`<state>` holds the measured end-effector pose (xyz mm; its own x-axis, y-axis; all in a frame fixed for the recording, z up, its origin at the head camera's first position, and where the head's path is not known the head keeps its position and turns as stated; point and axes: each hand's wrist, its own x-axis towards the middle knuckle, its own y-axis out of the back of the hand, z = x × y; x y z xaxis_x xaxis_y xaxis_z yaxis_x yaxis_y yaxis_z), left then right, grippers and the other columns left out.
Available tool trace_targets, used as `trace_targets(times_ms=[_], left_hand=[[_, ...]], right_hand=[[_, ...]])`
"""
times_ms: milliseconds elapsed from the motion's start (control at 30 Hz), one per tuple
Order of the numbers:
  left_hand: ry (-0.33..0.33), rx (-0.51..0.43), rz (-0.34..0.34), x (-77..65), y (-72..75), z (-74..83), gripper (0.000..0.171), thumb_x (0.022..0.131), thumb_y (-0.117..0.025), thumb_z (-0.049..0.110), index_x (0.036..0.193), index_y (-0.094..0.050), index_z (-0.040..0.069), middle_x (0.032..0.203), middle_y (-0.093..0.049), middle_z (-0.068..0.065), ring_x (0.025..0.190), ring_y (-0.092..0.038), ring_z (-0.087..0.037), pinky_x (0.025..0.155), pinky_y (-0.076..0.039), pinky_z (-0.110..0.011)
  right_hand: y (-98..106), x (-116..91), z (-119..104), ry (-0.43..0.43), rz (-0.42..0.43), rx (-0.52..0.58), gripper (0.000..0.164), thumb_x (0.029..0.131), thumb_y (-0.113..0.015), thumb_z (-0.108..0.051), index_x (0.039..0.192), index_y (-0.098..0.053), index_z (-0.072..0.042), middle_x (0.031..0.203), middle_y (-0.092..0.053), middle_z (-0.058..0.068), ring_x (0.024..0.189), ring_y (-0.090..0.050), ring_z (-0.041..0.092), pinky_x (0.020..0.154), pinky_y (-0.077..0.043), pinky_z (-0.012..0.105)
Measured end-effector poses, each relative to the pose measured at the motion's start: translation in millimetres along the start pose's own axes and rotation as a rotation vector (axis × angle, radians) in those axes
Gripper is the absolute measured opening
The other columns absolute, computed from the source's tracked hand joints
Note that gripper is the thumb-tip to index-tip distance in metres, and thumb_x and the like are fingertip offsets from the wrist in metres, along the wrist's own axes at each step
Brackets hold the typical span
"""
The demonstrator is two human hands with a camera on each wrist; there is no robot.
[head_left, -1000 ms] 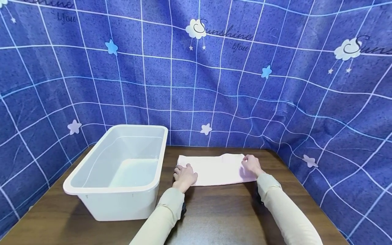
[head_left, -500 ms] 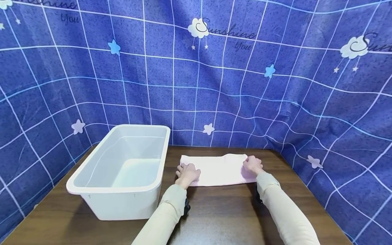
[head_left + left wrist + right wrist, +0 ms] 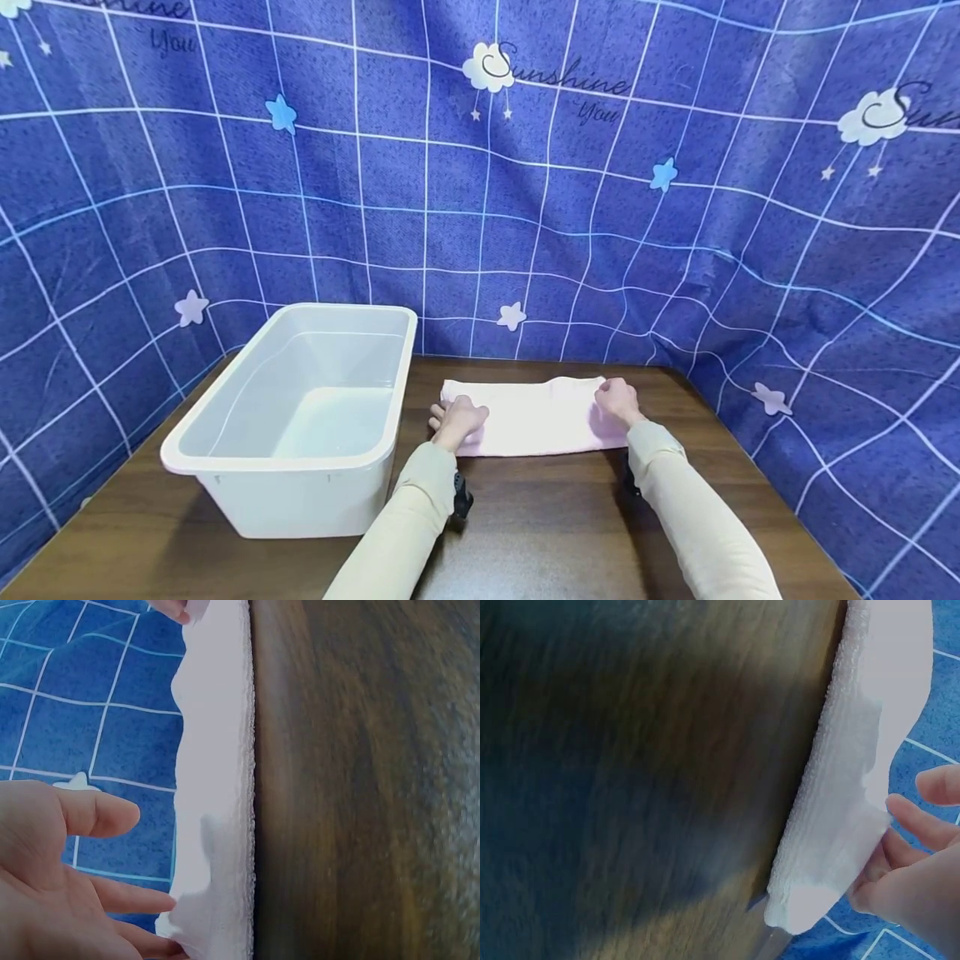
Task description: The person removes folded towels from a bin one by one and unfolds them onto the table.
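A pale pink towel, folded into a long strip, lies flat across the back of the wooden table. My left hand is at its left end. In the left wrist view the fingers reach straight to the towel's end, with the thumb lifted apart from it. At the opposite end is my right hand. The right wrist view shows its fingertips touching the towel's edge, the thumb held away from the cloth. Layered, fuzzy edges of the towel show along its near side.
A large white plastic tub stands on the table to the left of the towel. Its inside is bare. A blue curtain with white grid lines hangs close behind the table and along both sides.
My left hand has turned slightly at the towel's left end, its fingers now lower and its thumb side up. The right hand and the towel have barely moved; the head view has shifted a little.
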<state>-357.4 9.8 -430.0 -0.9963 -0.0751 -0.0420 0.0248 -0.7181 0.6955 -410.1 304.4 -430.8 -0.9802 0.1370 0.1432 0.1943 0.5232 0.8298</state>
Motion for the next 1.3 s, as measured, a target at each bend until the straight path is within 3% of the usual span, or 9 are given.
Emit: trace_targets(times_ms=[200,467,667,900,1033,1167,1300], left_hand=[[-0.036,-0.017,0.048,0.6,-1.1,4.2,0.026,0.082,-0.055,0.025,0.069,-0.055,0.002,0.11,-0.049,-0.033,0.111,-0.037,-0.05,0.093,-0.027,-0.059],[-0.053,-0.05,0.081,6.0,-2.7,7.2,0.029,0.083,-0.057,0.026,0.08,-0.06,-0.003,0.121,-0.044,-0.037,0.114,-0.038,-0.049,0.096,-0.035,-0.06],[-0.108,-0.064,0.114,11.9,-1.2,8.7,0.036,0.083,-0.057,0.024,0.104,-0.066,-0.004,0.126,-0.052,-0.03,0.117,-0.036,-0.048,0.097,-0.033,-0.06],[-0.171,-0.036,0.119,13.1,-1.2,7.4,0.045,0.083,-0.055,0.02,0.119,-0.063,-0.005,0.124,-0.054,-0.027,0.122,-0.037,-0.047,0.1,-0.032,-0.061],[-0.224,-0.109,0.103,12.7,-3.2,4.7,0.048,0.084,-0.053,0.013,0.125,-0.057,-0.01,0.124,-0.054,-0.027,0.124,-0.042,-0.038,0.104,-0.035,-0.056],[-0.264,-0.19,0.197,13.2,-7.6,1.6,0.037,0.08,-0.056,0.002,0.114,-0.062,-0.011,0.11,-0.059,-0.026,0.109,-0.05,-0.035,0.099,-0.041,-0.047],[-0.277,-0.24,0.352,14.2,-9.7,1.7,0.014,0.076,-0.061,-0.004,0.09,-0.065,-0.003,0.09,-0.061,-0.02,0.093,-0.057,-0.034,0.087,-0.046,-0.044]], right_hand=[[0.5,2.0,-1.4,-0.01,0.078,0.033,0.03,0.086,-0.046,-0.015,0.096,-0.068,0.004,0.102,-0.068,0.025,0.101,-0.061,0.043,0.09,-0.047,0.05],[2.5,5.7,-0.5,-0.017,0.172,0.056,0.029,0.091,-0.045,-0.018,0.095,-0.066,0.002,0.1,-0.067,0.024,0.096,-0.062,0.04,0.084,-0.047,0.05],[3.7,7.1,-1.1,-0.02,0.216,0.081,0.029,0.094,-0.047,-0.02,0.095,-0.066,0.001,0.099,-0.068,0.023,0.096,-0.062,0.04,0.083,-0.047,0.05],[5.6,6.3,-2.0,0.024,0.295,0.108,0.015,0.086,-0.059,-0.016,0.09,-0.061,-0.002,0.089,-0.066,0.018,0.082,-0.061,0.033,0.069,-0.045,0.041],[7.5,4.7,-3.8,0.037,0.294,0.135,0.025,0.083,-0.062,-0.013,0.104,-0.058,0.002,0.092,-0.067,0.021,0.085,-0.063,0.036,0.074,-0.047,0.043],[9.8,4.6,-5.3,0.021,0.257,0.133,0.04,0.083,-0.061,-0.013,0.118,-0.055,0.005,0.095,-0.07,0.022,0.092,-0.065,0.037,0.082,-0.048,0.046],[12.4,4.5,-4.6,0.027,0.248,0.13,0.035,0.083,-0.06,-0.011,0.114,-0.06,0.006,0.09,-0.07,0.021,0.086,-0.065,0.034,0.074,-0.049,0.04]])
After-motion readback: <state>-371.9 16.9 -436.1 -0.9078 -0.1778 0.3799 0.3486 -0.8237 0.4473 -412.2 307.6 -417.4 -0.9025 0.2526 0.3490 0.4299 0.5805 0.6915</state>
